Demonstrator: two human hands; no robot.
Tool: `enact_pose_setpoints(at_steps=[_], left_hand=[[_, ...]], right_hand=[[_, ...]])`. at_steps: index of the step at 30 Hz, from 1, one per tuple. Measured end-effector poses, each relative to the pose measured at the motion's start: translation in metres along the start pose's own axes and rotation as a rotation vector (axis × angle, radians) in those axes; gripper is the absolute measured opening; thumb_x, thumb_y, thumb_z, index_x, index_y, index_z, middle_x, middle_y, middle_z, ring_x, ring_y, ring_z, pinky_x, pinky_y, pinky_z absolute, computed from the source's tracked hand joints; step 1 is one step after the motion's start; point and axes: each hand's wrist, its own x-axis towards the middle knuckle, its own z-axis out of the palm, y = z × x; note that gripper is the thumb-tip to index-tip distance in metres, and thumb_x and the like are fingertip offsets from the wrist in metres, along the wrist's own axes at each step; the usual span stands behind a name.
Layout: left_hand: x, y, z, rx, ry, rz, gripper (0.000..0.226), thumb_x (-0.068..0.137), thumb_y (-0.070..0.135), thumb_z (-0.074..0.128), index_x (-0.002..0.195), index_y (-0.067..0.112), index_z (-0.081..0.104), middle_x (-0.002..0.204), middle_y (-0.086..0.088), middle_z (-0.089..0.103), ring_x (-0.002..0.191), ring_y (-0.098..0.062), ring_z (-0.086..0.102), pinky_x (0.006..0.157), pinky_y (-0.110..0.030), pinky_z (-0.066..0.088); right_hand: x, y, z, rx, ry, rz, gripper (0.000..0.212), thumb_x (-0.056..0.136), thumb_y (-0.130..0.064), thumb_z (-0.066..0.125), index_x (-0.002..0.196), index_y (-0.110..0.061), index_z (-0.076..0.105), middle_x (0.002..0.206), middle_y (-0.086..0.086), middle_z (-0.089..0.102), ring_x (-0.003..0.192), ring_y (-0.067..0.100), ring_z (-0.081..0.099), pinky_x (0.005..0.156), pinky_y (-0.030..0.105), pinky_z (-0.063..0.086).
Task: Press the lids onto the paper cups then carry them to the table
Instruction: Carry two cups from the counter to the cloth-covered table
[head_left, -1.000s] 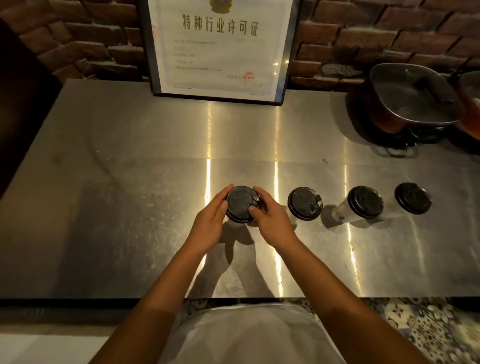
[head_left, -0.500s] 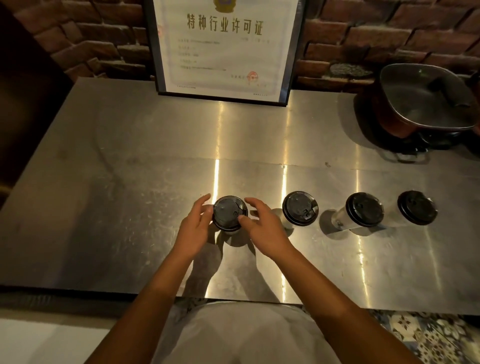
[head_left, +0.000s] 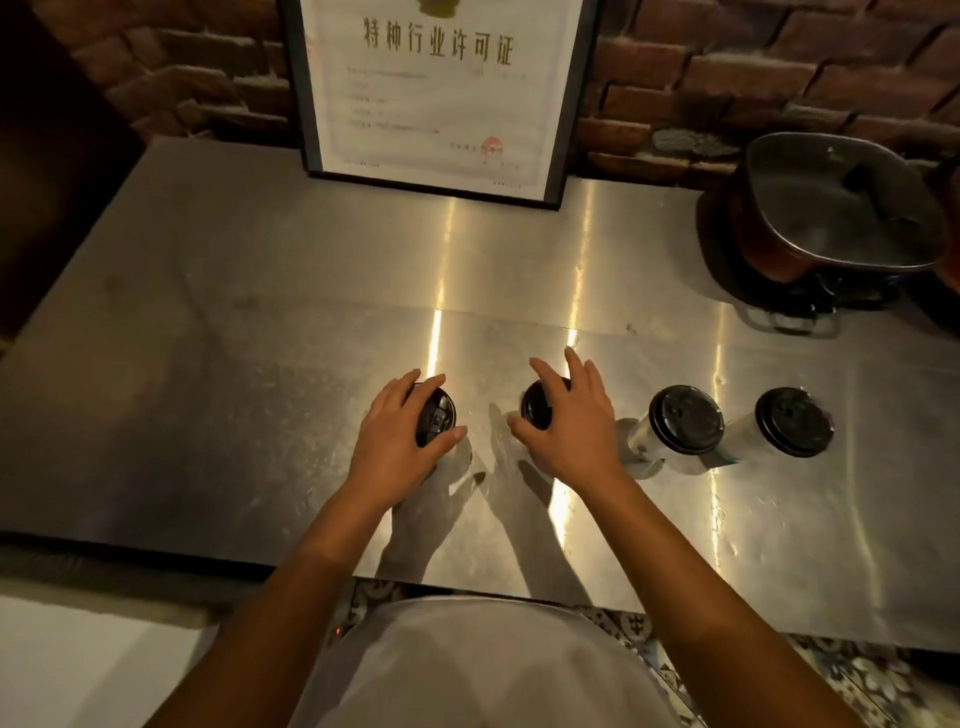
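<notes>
Four paper cups with black lids stand in a row on the steel counter (head_left: 249, 332). My left hand (head_left: 392, 441) reaches over the leftmost cup (head_left: 439, 415) from above, with fingers and thumb curled round its lid. My right hand (head_left: 574, 431) lies over the second cup (head_left: 537, 410), its fingers spread and fairly straight past the lid and its thumb at the lid's near side. The third cup (head_left: 685, 422) and fourth cup (head_left: 794, 422) stand untouched to the right. The bodies of the two left cups are hidden under my hands.
A framed certificate (head_left: 436, 93) leans on the brick wall at the back of the counter. A lidded metal pot (head_left: 831, 208) sits at the back right. The counter's front edge (head_left: 156, 545) runs just before my body, with patterned floor tiles (head_left: 857, 675) below.
Both hands were on the leftmost cup's lid. My right hand has left it and moved right onto the second cup, while my left hand has closed over the leftmost lid.
</notes>
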Motion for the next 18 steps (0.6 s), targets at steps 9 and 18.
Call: enact_pose_setpoints(at_steps=[9,18], left_hand=[[-0.006,0.006,0.011,0.011,0.06,-0.092,0.072,0.086,0.046,0.076,0.148,0.034,0.043,0.155,-0.002,0.036,0.136,-0.031,0.04,0.111,-0.046,0.043],[-0.035,0.01,-0.01,-0.059,0.152,-0.007,0.073,0.08,0.053,0.073,0.145,0.038,0.044,0.148,0.001,0.042,0.131,-0.026,0.047,0.107,-0.047,0.05]], right_hand=[[0.002,0.023,0.014,-0.01,0.006,-0.112,0.071,0.09,-0.031,0.074,0.153,-0.033,0.043,0.167,0.007,0.027,0.151,0.034,0.024,0.115,0.055,0.039],[-0.032,0.009,-0.012,0.183,0.174,-0.149,0.071,0.084,-0.037,0.079,0.145,-0.033,0.045,0.155,0.0,0.044,0.141,0.027,0.041,0.106,0.045,0.048]])
